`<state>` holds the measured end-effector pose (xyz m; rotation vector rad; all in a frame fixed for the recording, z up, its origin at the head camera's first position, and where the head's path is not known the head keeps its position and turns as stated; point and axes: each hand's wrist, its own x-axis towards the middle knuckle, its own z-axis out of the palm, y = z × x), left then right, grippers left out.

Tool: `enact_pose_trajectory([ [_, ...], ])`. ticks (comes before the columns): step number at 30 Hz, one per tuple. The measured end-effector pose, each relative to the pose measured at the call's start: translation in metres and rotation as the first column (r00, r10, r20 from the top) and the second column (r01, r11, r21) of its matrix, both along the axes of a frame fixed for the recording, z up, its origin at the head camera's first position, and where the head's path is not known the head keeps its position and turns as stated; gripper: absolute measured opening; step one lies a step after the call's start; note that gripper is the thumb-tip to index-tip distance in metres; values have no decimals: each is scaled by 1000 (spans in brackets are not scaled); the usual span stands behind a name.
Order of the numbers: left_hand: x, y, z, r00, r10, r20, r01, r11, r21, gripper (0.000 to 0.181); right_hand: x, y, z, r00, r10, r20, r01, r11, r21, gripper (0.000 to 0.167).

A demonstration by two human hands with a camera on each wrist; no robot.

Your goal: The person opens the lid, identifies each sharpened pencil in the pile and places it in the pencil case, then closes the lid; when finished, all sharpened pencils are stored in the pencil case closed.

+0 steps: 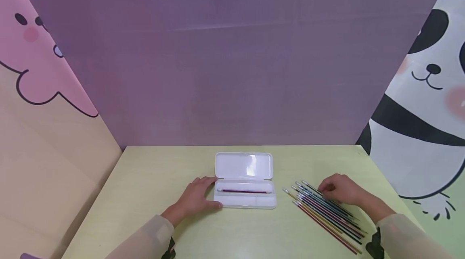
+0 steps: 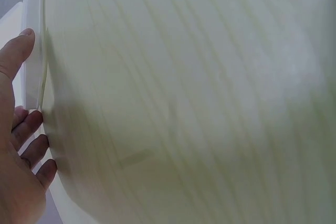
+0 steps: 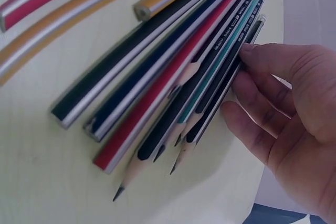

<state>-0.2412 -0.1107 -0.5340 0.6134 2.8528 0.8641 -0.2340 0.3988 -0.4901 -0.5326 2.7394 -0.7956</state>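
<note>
An open white pencil case lies with its lid back and one dark red pencil in its upper compartment. My left hand touches the case's left end, thumb at the near corner and fingers at the far one; in the left wrist view, the hand has its thumb against the case wall. To the right, my right hand is at the outer edge of a pile of pencils. In the right wrist view, the hand pinches the outermost black pencil by thumb and fingertips.
Both things lie on a pale yellow table. The pile slants beside the case, with red and yellow pencils on its near side. A purple panel stands behind the table, with cartoon-printed walls at left and right.
</note>
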Motion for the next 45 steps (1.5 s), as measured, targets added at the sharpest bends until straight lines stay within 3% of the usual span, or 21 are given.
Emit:
enact_pose_trajectory([
  [8,2,0,0,1000,3,-3,-4,1000,-3,92,-2,-5,1,1000,-12,-17,13,998,57,9],
  [15,0,0,0,1000,3,1,-3,1000,2,92,-8,-5,3,996,-14,-86,23,994,102,11],
  [23,0,0,-1,1000,10,-6,-10,1000,-11,93,-18,-18,29,984,51,-170,-36,995,95,17],
  [31,2,2,2,1000,11,6,-11,1000,2,92,-31,-66,45,970,104,-218,-94,994,59,17],
  [39,2,2,1,1000,15,14,-15,1000,-4,92,-46,-131,56,971,192,-145,-195,981,-5,15],
  [45,0,1,1,1000,13,13,-13,1000,-9,94,-57,-175,55,961,253,-106,-260,964,-56,17],
])
